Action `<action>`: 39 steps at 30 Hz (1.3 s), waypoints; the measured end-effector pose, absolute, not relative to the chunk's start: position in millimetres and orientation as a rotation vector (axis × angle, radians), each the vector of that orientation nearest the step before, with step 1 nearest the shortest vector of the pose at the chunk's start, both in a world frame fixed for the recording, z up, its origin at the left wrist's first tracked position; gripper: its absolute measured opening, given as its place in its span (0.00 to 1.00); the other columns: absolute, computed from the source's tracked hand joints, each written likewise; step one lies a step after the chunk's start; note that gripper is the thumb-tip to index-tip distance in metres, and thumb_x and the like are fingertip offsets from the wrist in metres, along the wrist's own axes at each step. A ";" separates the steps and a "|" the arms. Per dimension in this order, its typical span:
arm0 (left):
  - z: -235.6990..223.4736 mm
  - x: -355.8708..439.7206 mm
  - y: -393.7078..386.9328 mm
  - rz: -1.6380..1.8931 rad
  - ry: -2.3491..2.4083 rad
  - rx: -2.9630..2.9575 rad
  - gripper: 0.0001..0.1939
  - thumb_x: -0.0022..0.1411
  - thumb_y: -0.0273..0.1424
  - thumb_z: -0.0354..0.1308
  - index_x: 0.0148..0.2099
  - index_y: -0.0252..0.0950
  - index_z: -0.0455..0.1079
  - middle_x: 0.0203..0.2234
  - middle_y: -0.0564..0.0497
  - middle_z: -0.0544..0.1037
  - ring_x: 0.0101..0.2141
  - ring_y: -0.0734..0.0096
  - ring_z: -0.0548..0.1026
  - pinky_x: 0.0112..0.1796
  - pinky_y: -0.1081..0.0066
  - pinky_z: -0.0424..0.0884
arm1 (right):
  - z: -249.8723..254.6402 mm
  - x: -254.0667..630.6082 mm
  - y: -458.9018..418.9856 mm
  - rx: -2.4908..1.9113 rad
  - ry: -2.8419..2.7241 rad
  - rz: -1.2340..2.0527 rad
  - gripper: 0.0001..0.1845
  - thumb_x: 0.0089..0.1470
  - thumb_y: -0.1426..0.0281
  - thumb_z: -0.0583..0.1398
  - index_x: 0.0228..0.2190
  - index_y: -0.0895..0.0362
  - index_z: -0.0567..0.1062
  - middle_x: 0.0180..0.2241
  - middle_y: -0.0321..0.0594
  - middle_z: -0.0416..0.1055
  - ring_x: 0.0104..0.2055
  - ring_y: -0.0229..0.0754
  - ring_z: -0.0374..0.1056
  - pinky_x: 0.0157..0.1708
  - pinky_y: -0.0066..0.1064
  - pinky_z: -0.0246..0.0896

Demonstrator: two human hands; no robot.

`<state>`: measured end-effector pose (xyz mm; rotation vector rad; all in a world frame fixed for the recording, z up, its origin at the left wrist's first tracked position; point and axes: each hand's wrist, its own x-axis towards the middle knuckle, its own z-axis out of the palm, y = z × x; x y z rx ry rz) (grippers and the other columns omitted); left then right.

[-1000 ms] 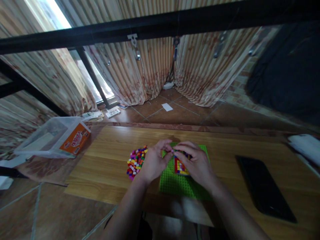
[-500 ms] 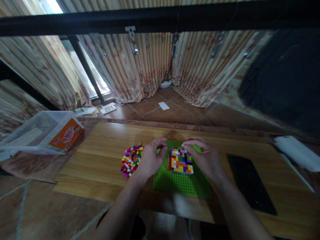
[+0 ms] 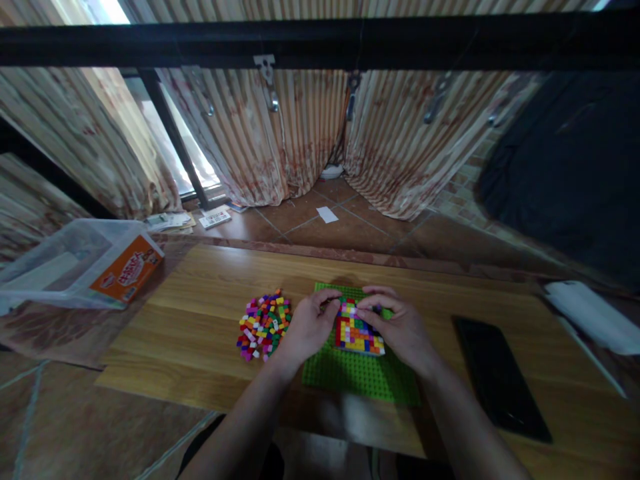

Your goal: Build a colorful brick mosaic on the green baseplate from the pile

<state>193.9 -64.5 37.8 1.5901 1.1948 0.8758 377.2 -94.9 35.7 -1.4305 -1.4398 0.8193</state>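
Note:
A square block of multicoloured toy building bricks (image 3: 357, 337) lies on a green studded baseplate (image 3: 360, 380). My right hand (image 3: 403, 330) reaches over its upper right part, thumb and fingers pinched on a small pink brick (image 3: 359, 312) low over the block's top. At the upper left corner of the block, my left hand (image 3: 315, 323) has its thumb and forefinger closed together; whatever is between them is hidden. A pile of loose small bricks (image 3: 263, 327) in many colours lies on the table, left of my left hand.
On the wooden table (image 3: 200, 300), a black phone-like slab (image 3: 500, 377) lies to the right. A clear plastic bin (image 3: 65, 293) with an orange label stands off the left end. A white object (image 3: 593, 317) is at the far right. Curtains (image 3: 240, 140) hang beyond.
My right hand has moved left and down with the pink brick, from the block's upper edge to over its top. My left hand has shifted slightly right, nearer the block.

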 end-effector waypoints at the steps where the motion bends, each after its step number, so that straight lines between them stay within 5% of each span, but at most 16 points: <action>1: 37.3 194.7 -64.4 0.870 1.184 1.572 0.13 0.63 0.31 0.53 0.46 0.36 0.77 0.40 0.48 0.82 0.39 0.66 0.78 0.41 0.69 0.73 | 35.5 376.8 -94.7 -1.423 -1.412 0.852 0.08 0.46 0.61 0.67 0.27 0.51 0.82 0.46 0.42 0.72 0.52 0.48 0.68 0.54 0.43 0.56; 8: 37.5 196.8 -66.6 0.865 1.112 1.479 0.14 0.63 0.32 0.53 0.46 0.36 0.77 0.38 0.49 0.82 0.37 0.67 0.78 0.38 0.72 0.72 | 39.8 368.9 -93.9 -1.400 -1.082 1.185 0.16 0.34 0.58 0.72 0.25 0.53 0.80 0.41 0.40 0.76 0.39 0.44 0.71 0.40 0.36 0.65; 14: 32.6 197.3 -66.8 0.880 1.124 1.502 0.14 0.63 0.33 0.53 0.46 0.36 0.77 0.37 0.48 0.82 0.36 0.68 0.77 0.39 0.71 0.73 | 42.2 365.8 -95.2 -1.424 -1.065 1.175 0.17 0.33 0.57 0.72 0.24 0.54 0.79 0.34 0.39 0.77 0.33 0.41 0.70 0.35 0.33 0.65; 26: 47.5 163.6 -51.0 0.863 1.549 1.833 0.14 0.64 0.29 0.51 0.47 0.35 0.76 0.42 0.45 0.81 0.42 0.66 0.77 0.45 0.69 0.70 | 37.9 369.3 -97.3 -1.477 -1.149 1.128 0.17 0.38 0.57 0.70 0.31 0.53 0.82 0.35 0.39 0.79 0.35 0.43 0.73 0.37 0.35 0.67; 32: 57.0 117.4 -29.6 0.443 2.128 2.020 0.11 0.62 0.31 0.53 0.39 0.36 0.77 0.38 0.42 0.81 0.43 0.59 0.76 0.45 0.65 0.66 | 44.4 375.2 -95.7 -1.398 -1.009 0.944 0.13 0.40 0.58 0.70 0.29 0.50 0.82 0.39 0.40 0.80 0.43 0.48 0.74 0.42 0.39 0.68; 39: 53.7 118.6 -30.6 0.221 2.165 2.094 0.12 0.61 0.34 0.53 0.38 0.39 0.78 0.37 0.42 0.81 0.43 0.55 0.76 0.41 0.63 0.66 | 46.9 376.0 -93.7 -1.377 -0.969 0.879 0.12 0.43 0.59 0.69 0.30 0.52 0.82 0.32 0.39 0.80 0.36 0.45 0.73 0.40 0.39 0.68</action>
